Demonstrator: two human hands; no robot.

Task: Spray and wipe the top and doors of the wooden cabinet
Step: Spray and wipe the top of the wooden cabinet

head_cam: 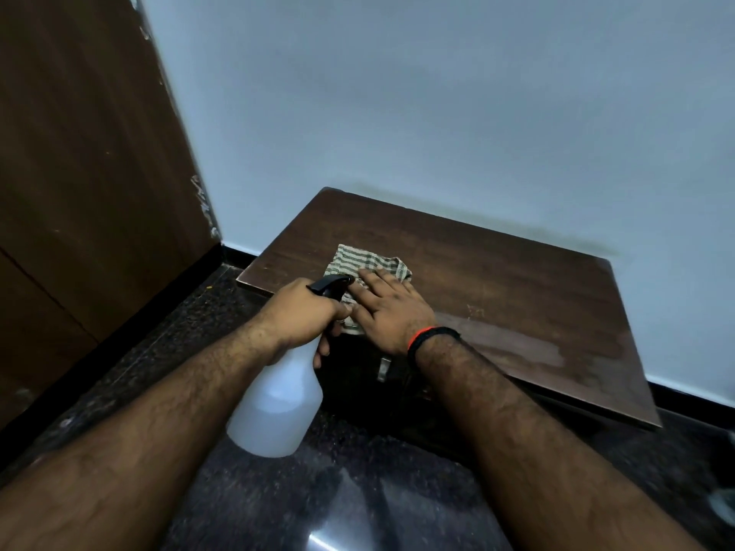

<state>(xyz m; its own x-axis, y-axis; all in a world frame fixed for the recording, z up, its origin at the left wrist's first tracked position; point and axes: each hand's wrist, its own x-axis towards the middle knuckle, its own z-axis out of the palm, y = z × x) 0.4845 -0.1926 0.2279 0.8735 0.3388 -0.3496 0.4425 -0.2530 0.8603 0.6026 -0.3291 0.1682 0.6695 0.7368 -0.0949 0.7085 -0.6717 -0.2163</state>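
Note:
A low wooden cabinet (497,280) stands against the pale wall, its dark brown top showing a lighter damp streak near the front right. A striped green-and-white cloth (360,260) lies on the top near the front left edge. My right hand (387,308) presses flat on the cloth, fingers spread. My left hand (306,312) grips the neck of a translucent white spray bottle (278,407) with a black trigger head, held just in front of the cabinet's left front corner. The cabinet's front is dark; a small metal handle (384,367) shows below my right wrist.
A tall brown wooden door or wardrobe (79,173) fills the left side. The floor is dark polished granite (318,503) with a black skirting along the wall. A red and black band sits on my right wrist.

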